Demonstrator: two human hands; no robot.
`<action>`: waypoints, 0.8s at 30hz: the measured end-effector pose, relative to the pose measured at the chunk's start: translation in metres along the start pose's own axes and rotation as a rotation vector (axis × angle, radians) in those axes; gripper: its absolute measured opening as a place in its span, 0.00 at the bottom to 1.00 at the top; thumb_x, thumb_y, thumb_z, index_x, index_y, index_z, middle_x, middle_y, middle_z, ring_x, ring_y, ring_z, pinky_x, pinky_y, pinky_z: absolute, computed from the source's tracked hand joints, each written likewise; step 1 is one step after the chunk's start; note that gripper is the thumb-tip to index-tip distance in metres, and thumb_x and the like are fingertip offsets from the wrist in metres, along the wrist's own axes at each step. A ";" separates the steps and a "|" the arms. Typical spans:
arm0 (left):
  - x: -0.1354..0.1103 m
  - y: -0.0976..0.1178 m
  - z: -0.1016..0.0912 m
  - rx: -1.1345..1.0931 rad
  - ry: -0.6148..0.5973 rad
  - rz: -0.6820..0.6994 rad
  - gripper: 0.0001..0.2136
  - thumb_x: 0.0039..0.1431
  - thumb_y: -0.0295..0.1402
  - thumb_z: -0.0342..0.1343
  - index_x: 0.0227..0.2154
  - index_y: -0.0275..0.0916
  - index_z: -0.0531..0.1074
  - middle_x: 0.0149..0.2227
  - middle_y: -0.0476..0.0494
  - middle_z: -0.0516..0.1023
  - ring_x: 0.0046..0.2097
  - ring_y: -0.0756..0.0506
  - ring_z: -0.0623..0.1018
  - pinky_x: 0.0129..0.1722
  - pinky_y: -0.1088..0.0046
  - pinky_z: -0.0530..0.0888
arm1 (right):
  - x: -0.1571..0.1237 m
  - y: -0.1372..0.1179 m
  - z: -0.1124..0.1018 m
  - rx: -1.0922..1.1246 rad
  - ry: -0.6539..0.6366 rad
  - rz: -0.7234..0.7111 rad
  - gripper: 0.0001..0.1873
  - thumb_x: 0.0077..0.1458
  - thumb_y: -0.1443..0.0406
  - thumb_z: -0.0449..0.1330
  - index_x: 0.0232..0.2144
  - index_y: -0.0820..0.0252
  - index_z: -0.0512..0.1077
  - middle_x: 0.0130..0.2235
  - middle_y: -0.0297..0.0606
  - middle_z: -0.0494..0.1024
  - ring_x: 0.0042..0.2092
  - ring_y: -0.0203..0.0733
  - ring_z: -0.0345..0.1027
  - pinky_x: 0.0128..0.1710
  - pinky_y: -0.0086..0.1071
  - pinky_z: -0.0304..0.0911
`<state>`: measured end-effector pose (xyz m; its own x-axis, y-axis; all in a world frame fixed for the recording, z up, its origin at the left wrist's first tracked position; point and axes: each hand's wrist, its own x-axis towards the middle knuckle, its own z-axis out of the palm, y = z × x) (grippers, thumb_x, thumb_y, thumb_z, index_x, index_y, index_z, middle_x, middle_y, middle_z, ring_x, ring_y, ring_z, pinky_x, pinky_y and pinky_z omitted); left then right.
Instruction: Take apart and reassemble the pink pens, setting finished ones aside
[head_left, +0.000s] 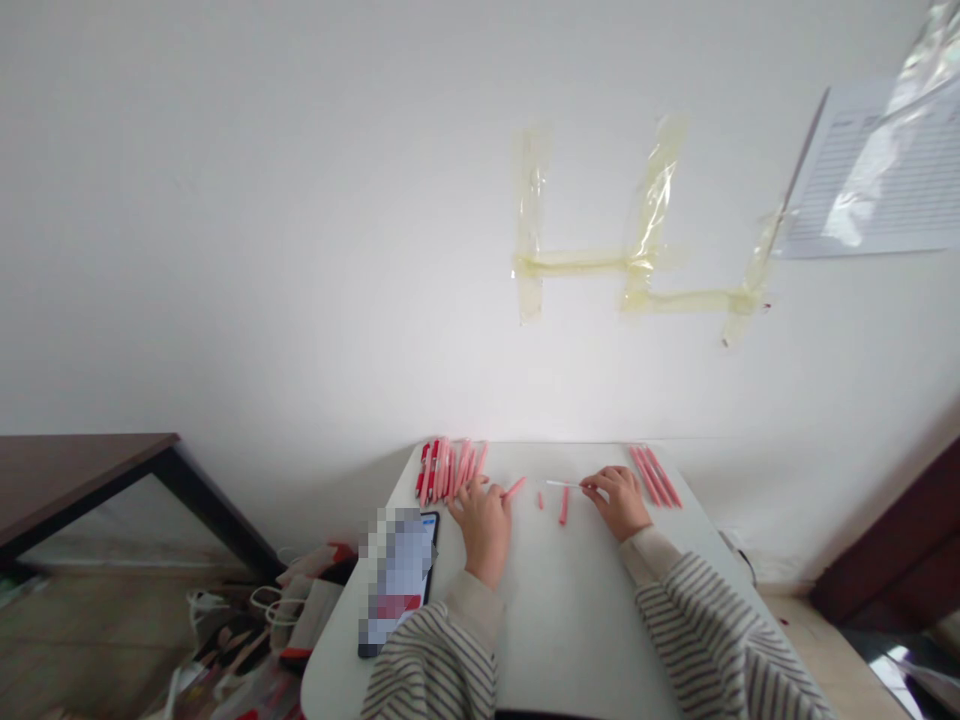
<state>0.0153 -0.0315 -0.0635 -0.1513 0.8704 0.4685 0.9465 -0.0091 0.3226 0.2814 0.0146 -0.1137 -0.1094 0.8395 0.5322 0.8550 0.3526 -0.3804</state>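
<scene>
Near the table's far side, my left hand has its thumb and finger closed on a short pink pen part. My right hand pinches a thin white stick that looks like a pen refill, its free end pointing left. Between the hands lie a small pink pen piece and a longer pink pen barrel. A row of pink and red pens lies just beyond my left hand, which partly hides the near ends. Several pink pens lie side by side beyond my right hand.
The white table stands against a wall with yellowed tape strips. A phone lies at its left edge. Bags and clutter fill the floor at left, beside a dark brown table.
</scene>
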 end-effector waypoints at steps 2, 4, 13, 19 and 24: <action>0.001 0.001 -0.001 -0.018 -0.001 -0.003 0.06 0.60 0.31 0.58 0.34 0.44 0.80 0.52 0.40 0.75 0.57 0.34 0.68 0.61 0.41 0.59 | 0.000 0.000 -0.001 0.001 0.005 -0.004 0.09 0.62 0.59 0.60 0.39 0.46 0.82 0.38 0.39 0.80 0.48 0.51 0.66 0.53 0.47 0.59; 0.001 0.001 -0.001 -0.035 0.002 -0.001 0.06 0.60 0.31 0.58 0.35 0.44 0.80 0.52 0.40 0.75 0.57 0.34 0.68 0.60 0.43 0.61 | 0.000 0.000 -0.001 0.003 0.007 -0.004 0.09 0.63 0.59 0.60 0.39 0.45 0.82 0.38 0.38 0.80 0.48 0.50 0.66 0.53 0.46 0.59; 0.002 0.002 -0.004 -0.097 0.016 0.020 0.06 0.60 0.31 0.59 0.36 0.46 0.80 0.51 0.42 0.74 0.56 0.37 0.68 0.59 0.49 0.62 | 0.001 -0.003 -0.004 0.010 0.025 0.000 0.09 0.62 0.60 0.61 0.39 0.46 0.82 0.37 0.38 0.80 0.48 0.49 0.65 0.53 0.44 0.59; 0.003 0.003 -0.006 -0.106 0.003 0.006 0.05 0.59 0.33 0.62 0.36 0.48 0.81 0.51 0.44 0.75 0.56 0.38 0.69 0.60 0.52 0.61 | 0.000 -0.006 -0.006 0.022 0.022 0.025 0.09 0.62 0.60 0.61 0.38 0.47 0.82 0.38 0.38 0.80 0.48 0.50 0.65 0.53 0.45 0.57; 0.003 0.003 -0.005 -0.116 0.005 0.011 0.05 0.60 0.34 0.61 0.36 0.49 0.81 0.51 0.44 0.75 0.56 0.38 0.69 0.61 0.52 0.61 | 0.000 -0.008 -0.007 0.029 0.027 0.032 0.09 0.62 0.60 0.61 0.38 0.47 0.82 0.37 0.38 0.80 0.49 0.51 0.64 0.53 0.45 0.57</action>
<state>0.0158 -0.0316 -0.0570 -0.1431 0.8677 0.4760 0.9086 -0.0754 0.4107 0.2784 0.0092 -0.1057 -0.0687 0.8393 0.5393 0.8424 0.3384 -0.4193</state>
